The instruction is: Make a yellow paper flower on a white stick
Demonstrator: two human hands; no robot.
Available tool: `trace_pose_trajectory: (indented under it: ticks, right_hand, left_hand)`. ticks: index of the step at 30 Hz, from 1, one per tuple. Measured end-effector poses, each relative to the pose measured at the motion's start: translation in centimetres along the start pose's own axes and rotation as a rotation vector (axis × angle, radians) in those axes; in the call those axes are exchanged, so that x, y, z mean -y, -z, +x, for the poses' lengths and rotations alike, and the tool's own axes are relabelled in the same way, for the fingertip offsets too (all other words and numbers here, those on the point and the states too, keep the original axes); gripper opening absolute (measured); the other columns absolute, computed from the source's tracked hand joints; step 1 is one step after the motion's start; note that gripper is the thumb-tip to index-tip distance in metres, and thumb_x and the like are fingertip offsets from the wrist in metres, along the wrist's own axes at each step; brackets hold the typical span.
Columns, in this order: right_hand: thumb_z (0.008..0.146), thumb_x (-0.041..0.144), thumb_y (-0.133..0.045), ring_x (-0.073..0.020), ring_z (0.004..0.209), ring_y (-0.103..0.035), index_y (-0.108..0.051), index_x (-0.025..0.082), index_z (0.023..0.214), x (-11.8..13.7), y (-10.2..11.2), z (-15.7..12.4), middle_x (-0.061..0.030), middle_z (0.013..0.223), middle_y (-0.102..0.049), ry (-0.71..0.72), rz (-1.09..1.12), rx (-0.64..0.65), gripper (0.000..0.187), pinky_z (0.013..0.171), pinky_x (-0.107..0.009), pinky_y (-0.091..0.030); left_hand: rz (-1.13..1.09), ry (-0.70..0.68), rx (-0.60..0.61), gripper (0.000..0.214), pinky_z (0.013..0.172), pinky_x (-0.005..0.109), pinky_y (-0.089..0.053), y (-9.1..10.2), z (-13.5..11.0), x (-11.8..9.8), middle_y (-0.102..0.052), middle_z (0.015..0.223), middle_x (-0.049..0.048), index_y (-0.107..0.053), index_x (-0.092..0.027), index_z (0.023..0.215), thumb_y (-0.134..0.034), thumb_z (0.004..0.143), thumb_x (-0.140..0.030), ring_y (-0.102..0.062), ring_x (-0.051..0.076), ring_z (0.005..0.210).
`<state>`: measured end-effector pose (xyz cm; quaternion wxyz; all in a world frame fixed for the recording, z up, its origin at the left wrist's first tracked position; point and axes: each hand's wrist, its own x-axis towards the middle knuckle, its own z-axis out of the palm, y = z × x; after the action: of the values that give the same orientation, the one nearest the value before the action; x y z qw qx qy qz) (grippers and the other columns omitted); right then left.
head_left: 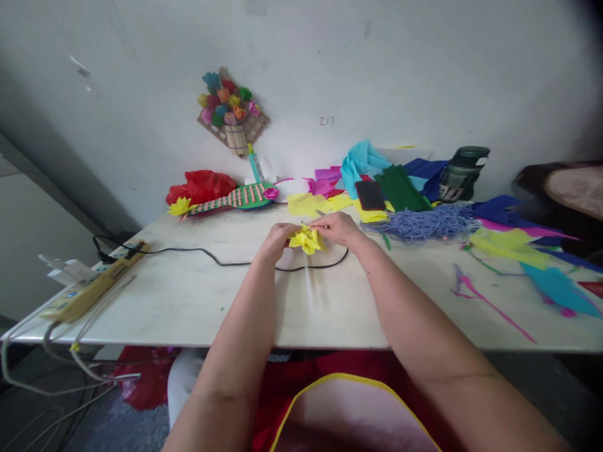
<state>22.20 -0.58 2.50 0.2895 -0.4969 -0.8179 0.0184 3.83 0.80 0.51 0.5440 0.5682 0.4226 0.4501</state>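
Between my two hands, over the middle of the table, is a yellow crepe paper flower [307,240] with pointed petals. My left hand [279,240] is closed on the flower's left side. My right hand [338,228] pinches at its upper right edge, and a thin pointed metal tip [320,213] shows above those fingers; what it belongs to is hidden. A thin black cable [226,263] runs across the table and passes below the flower. A pale streak, perhaps a reflection, lies on the tabletop under the flower.
At the back stand a paper-covered guitar shape [245,198], red plastic [202,186] and a glue bottle [255,164]. Rightward are a phone [370,195], coloured crepe paper [365,164], purple yarn [419,224] and a dark bottle [464,174]. A power strip [97,282] lies left.
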Motion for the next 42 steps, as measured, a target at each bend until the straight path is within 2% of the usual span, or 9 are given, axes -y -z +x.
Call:
trace_pose_trajectory:
  ticks: [16, 28, 35, 38, 42]
  right_hand:
    - [0.077, 0.02, -0.056, -0.0165, 0.092, -0.067, -0.072, 0.033, 0.097, 0.06, -0.18, -0.05, 0.0037, 0.1, -0.071, 0.098, -0.046, -0.074, 0.029, 0.076, -0.026, -0.049]
    - [0.076, 0.019, -0.057, -0.0144, 0.087, -0.067, -0.073, 0.031, 0.095, -0.22, -0.27, 0.03, 0.0019, 0.093, -0.073, 0.143, -0.074, -0.111, 0.027, 0.069, -0.022, -0.046]
    - [0.076, 0.019, -0.057, -0.0136, 0.086, -0.066, -0.073, 0.031, 0.094, -0.09, -0.18, -0.03, 0.0023, 0.091, -0.073, 0.161, -0.048, -0.14, 0.027, 0.069, -0.021, -0.045]
    - [0.075, 0.018, -0.058, -0.0144, 0.086, -0.066, -0.073, 0.03, 0.093, -0.18, -0.26, 0.03, 0.0015, 0.09, -0.073, 0.166, -0.045, -0.139, 0.027, 0.07, -0.022, -0.045]
    - [0.076, 0.02, -0.059, -0.0152, 0.087, -0.066, -0.074, 0.03, 0.092, -0.33, -0.43, 0.13, 0.0003, 0.09, -0.073, 0.175, -0.029, -0.137, 0.024, 0.072, -0.023, -0.046]
  left_hand:
    - [-0.07, 0.031, 0.023, 0.021, 0.04, 0.021, -0.033, -0.07, -0.2, -0.17, -0.055, 0.056, 0.0023, -0.06, -0.013, 0.062, -0.061, 0.061, -0.034, -0.049, 0.011, 0.049]
    - [-0.139, 0.091, -0.012, 0.017, 0.048, 0.022, -0.041, -0.57, -0.71, -0.86, -0.056, 0.057, 0.0015, -0.061, -0.011, 0.065, -0.064, 0.059, -0.027, -0.051, 0.01, 0.051]
    - [-0.162, 0.102, 0.0, 0.018, 0.045, 0.022, -0.039, -0.31, -0.45, -0.6, -0.058, 0.061, 0.0034, -0.061, -0.011, 0.065, -0.065, 0.06, -0.028, -0.053, 0.011, 0.053]
    - [-0.145, 0.089, -0.009, 0.018, 0.045, 0.022, -0.039, -0.25, -0.35, -0.43, -0.057, 0.06, 0.0031, -0.061, -0.011, 0.064, -0.065, 0.058, -0.027, -0.053, 0.011, 0.053]
    - [-0.105, 0.007, 0.004, 0.018, 0.047, 0.02, -0.038, 0.05, -0.17, -0.06, -0.055, 0.055, 0.0004, -0.059, -0.012, 0.057, -0.067, 0.057, -0.028, -0.051, 0.01, 0.051]
